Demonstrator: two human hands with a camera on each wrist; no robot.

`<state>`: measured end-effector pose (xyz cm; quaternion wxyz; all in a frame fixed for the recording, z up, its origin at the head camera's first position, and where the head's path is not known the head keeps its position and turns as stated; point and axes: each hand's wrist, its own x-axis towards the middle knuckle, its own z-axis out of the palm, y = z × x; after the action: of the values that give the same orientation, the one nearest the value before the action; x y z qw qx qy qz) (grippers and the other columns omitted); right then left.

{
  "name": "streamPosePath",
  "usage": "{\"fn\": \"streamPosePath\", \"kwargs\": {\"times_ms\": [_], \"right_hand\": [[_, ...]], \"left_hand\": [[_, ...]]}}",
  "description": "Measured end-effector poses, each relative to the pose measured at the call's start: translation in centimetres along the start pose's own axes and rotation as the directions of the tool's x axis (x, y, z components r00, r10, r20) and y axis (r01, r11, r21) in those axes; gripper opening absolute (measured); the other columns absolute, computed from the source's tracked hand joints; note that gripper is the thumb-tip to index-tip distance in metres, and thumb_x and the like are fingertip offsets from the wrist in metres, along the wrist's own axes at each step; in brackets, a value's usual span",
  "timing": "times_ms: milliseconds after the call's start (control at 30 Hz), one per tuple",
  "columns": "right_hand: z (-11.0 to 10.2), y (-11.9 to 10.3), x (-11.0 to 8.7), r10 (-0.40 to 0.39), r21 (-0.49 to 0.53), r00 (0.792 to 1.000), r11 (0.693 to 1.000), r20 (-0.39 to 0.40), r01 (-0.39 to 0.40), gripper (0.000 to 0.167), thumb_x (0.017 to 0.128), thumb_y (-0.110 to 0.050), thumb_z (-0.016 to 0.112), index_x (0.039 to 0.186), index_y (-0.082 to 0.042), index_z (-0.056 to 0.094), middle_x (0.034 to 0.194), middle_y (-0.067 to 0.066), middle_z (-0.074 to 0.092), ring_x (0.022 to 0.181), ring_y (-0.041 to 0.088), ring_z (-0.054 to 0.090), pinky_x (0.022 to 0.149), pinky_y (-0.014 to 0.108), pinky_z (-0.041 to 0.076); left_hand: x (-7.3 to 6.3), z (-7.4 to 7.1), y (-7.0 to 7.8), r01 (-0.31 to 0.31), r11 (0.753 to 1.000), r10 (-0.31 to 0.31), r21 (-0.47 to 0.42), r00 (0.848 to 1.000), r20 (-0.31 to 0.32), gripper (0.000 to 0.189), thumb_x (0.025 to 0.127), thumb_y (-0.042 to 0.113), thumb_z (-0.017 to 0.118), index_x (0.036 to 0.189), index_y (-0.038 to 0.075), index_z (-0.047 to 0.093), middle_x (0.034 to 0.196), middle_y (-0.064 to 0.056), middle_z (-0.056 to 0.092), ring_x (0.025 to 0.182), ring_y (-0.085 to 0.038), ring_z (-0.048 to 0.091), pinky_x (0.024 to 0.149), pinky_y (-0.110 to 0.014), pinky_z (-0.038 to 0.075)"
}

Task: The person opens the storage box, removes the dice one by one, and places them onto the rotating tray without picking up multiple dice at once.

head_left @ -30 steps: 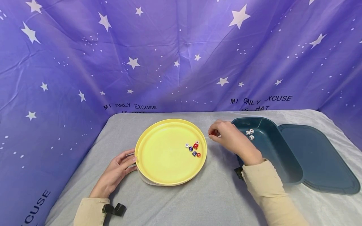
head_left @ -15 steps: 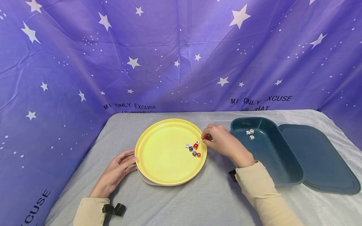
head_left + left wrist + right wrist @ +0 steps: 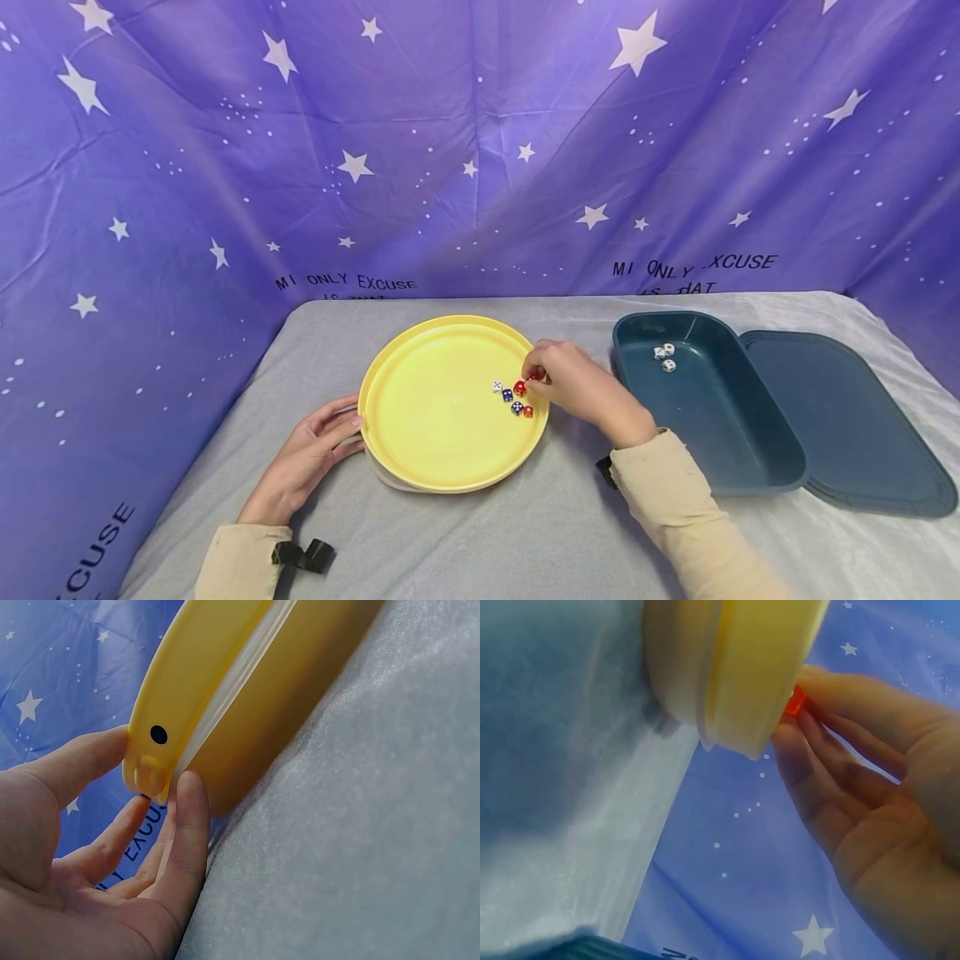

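A round yellow container point(image 3: 427, 417) stands on the table with dice on its recessed lid. My left hand point(image 3: 307, 458) holds its left edge, thumb on the rim and fingers against the side; the left wrist view shows a small tab point(image 3: 150, 776) between them. Over the right rim, my right hand point(image 3: 573, 387) pinches a red die point(image 3: 795, 701) between thumb and fingers. Near those fingertips lie red dice point(image 3: 528, 412), blue dice point(image 3: 517, 408) and a white die point(image 3: 497, 387). The fingers hide part of this group.
To the right stands a dark teal box point(image 3: 720, 417) with white dice point(image 3: 669, 366) in its far left corner. Its flat teal lid point(image 3: 847, 417) lies beside it. A purple star-printed cloth point(image 3: 450, 208) hangs behind the grey-covered table point(image 3: 525, 542).
My right hand has moved left with the red die, from beside the teal box to over the yellow lid's right rim. My left hand has stayed in place.
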<state>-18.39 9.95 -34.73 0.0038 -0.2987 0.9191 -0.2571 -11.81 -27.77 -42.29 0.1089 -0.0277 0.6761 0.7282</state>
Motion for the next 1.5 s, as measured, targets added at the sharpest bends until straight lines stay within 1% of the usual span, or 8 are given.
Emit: {"fn": "streamPosePath", "kwargs": {"times_ms": [267,467,667,767,1000,1100,1267,1500], "right_hand": [[0.4,-0.4,0.2,0.016,0.031,0.999,0.999,0.047,-0.018,0.007,0.085,0.000,0.071,0.089,-0.005,0.074,0.091,0.003,0.065,0.080,0.014,0.057,0.070,0.025,0.053],[0.7,-0.4,0.4,0.000,-0.015,0.998,1.000,0.059,0.001,0.007,0.086,0.000,0.071,0.088,-0.005,0.074,0.091,0.003,0.066,0.081,0.014,0.058,0.069,0.023,0.054],[1.2,-0.7,0.6,-0.026,-0.059,0.997,0.998,0.078,0.030,0.004,0.088,-0.002,0.071,0.088,-0.005,0.074,0.087,0.002,0.064,0.075,0.011,0.056,0.063,0.020,0.051],[1.5,-0.8,0.7,-0.037,-0.067,0.997,0.997,0.075,0.042,0.004,0.088,-0.003,0.071,0.088,-0.005,0.074,0.087,0.002,0.064,0.074,0.011,0.055,0.063,0.019,0.051],[2.0,-1.1,0.9,-0.048,-0.023,0.996,0.998,0.081,0.050,0.006,0.090,-0.004,0.070,0.093,-0.005,0.076,0.093,0.002,0.066,0.079,0.011,0.058,0.067,0.019,0.053],[2.2,-1.1,0.9,-0.077,-0.018,0.994,0.997,0.077,0.079,0.006,0.090,-0.003,0.070,0.093,-0.004,0.076,0.094,0.003,0.066,0.080,0.012,0.060,0.068,0.020,0.053],[2.6,-1.2,1.0,-0.117,-0.054,0.991,0.991,0.066,0.121,0.004,0.088,-0.002,0.071,0.088,-0.006,0.074,0.089,0.002,0.064,0.077,0.012,0.057,0.071,0.024,0.053],[2.9,-1.5,1.1,-0.130,-0.052,0.989,0.990,0.067,0.133,0.008,0.090,-0.002,0.069,0.083,-0.007,0.070,0.081,0.000,0.057,0.073,0.011,0.051,0.064,0.021,0.048]], "left_hand": [[0.0,0.0,-0.1,-0.001,1.000,0.001,-0.005,1.000,-0.001,0.054,0.099,0.009,0.061,0.145,-0.006,0.036,0.120,-0.001,0.065,0.109,-0.011,0.065,0.096,-0.037,0.058],[0.1,-0.1,-0.1,0.005,1.000,-0.005,0.002,1.000,-0.001,0.056,0.099,0.010,0.061,0.146,-0.005,0.036,0.121,-0.003,0.064,0.109,-0.012,0.065,0.097,-0.037,0.058],[0.1,-0.1,-0.1,0.009,1.000,-0.009,0.007,1.000,-0.004,0.056,0.099,0.011,0.061,0.146,-0.005,0.035,0.122,-0.003,0.063,0.110,-0.012,0.064,0.097,-0.037,0.057],[0.1,0.0,-0.1,0.013,1.000,-0.013,0.007,1.000,-0.007,0.057,0.099,0.011,0.062,0.147,-0.005,0.036,0.122,-0.003,0.063,0.110,-0.012,0.064,0.097,-0.037,0.057],[0.0,0.0,0.0,0.009,1.000,-0.009,0.011,1.000,-0.009,0.057,0.099,0.011,0.062,0.146,-0.004,0.036,0.122,-0.003,0.063,0.110,-0.011,0.064,0.097,-0.036,0.058],[0.0,0.0,0.0,0.004,1.000,-0.004,0.012,1.000,-0.006,0.056,0.099,0.011,0.062,0.146,-0.004,0.036,0.122,-0.002,0.063,0.109,-0.011,0.064,0.096,-0.036,0.058],[0.0,0.0,0.0,-0.003,1.000,0.003,0.008,1.000,-0.003,0.056,0.099,0.010,0.062,0.146,-0.005,0.036,0.121,-0.002,0.063,0.109,-0.011,0.064,0.096,-0.036,0.058],[0.0,0.1,0.0,-0.003,1.000,0.003,0.000,1.000,0.000,0.056,0.098,0.009,0.061,0.146,-0.006,0.035,0.120,-0.002,0.063,0.109,-0.011,0.065,0.096,-0.036,0.058]]}}
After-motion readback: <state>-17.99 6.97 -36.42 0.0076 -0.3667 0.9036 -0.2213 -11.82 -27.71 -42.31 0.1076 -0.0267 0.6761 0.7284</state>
